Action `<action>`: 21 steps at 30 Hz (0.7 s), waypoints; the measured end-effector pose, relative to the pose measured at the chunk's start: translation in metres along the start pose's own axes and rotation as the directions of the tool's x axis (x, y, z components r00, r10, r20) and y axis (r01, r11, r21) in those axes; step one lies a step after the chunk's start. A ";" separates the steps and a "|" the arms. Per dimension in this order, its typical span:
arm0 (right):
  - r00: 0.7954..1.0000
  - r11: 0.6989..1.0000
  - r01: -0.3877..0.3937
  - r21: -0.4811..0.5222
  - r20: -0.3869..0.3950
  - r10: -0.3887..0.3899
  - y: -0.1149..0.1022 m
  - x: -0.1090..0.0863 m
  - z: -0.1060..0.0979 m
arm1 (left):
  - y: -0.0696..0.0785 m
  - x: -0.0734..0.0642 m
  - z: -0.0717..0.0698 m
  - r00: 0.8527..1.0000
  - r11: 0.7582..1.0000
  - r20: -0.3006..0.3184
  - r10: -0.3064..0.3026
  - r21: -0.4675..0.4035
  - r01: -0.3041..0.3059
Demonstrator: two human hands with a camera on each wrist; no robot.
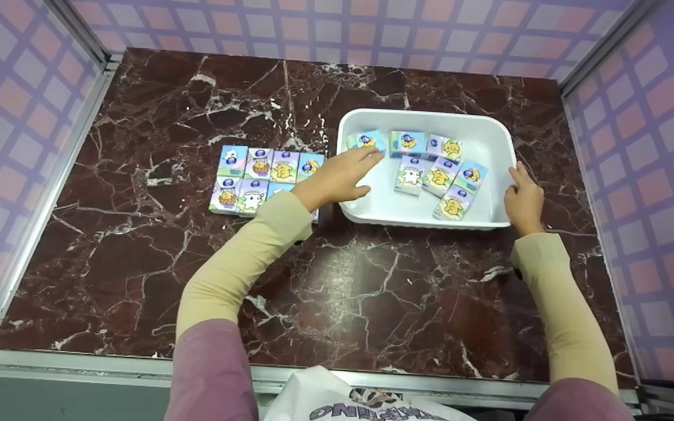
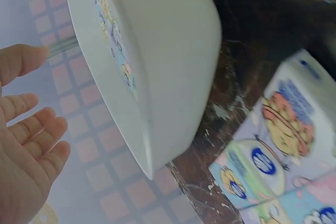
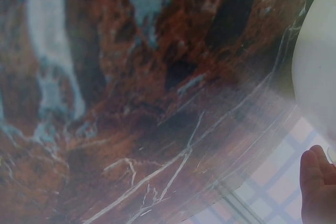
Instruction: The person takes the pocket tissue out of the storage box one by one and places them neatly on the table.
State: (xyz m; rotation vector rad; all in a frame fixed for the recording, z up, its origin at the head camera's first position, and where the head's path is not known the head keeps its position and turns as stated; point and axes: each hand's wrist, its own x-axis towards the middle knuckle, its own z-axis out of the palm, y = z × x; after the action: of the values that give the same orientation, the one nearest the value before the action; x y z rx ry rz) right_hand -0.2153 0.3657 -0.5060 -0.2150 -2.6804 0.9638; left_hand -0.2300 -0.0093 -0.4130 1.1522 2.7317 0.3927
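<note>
My left hand is over the left rim of a white plastic tub. In the left wrist view its fingers are spread and hold nothing. Inside the tub lie several small cartoon-printed packs, some overlapping. One pack sits in the tub's far left corner, just beyond my left fingertips. My right hand grips the tub's right rim. In the right wrist view only part of the right hand shows, below the tub's white wall.
Left of the tub, more packs lie side by side in two rows, partly covered by my left forearm. The dark marble tabletop is bounded by checkered panels at the back and sides. A metal rail runs along the front edge.
</note>
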 end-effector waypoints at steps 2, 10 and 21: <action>1.000 1.000 0.005 -0.003 -0.004 -0.005 0.000 0.000 0.000 | 0.003 0.008 0.000 1.000 1.000 0.020 -0.004 0.007 0.003; 1.000 1.000 0.000 -0.006 -0.001 0.000 0.000 0.001 0.000 | 0.007 0.033 0.006 0.993 0.997 0.098 -0.061 -0.030 0.064; 1.000 1.000 -0.001 -0.012 -0.016 0.000 0.001 0.001 0.001 | 0.001 0.052 0.025 0.970 0.985 0.189 -0.152 -0.048 0.163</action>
State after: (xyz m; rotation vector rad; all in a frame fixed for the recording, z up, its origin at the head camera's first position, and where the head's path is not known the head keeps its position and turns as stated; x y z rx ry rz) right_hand -0.2164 0.3657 -0.5075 -0.2250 -2.6721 0.9425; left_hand -0.2592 0.0330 -0.4380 0.8992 2.6057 0.3300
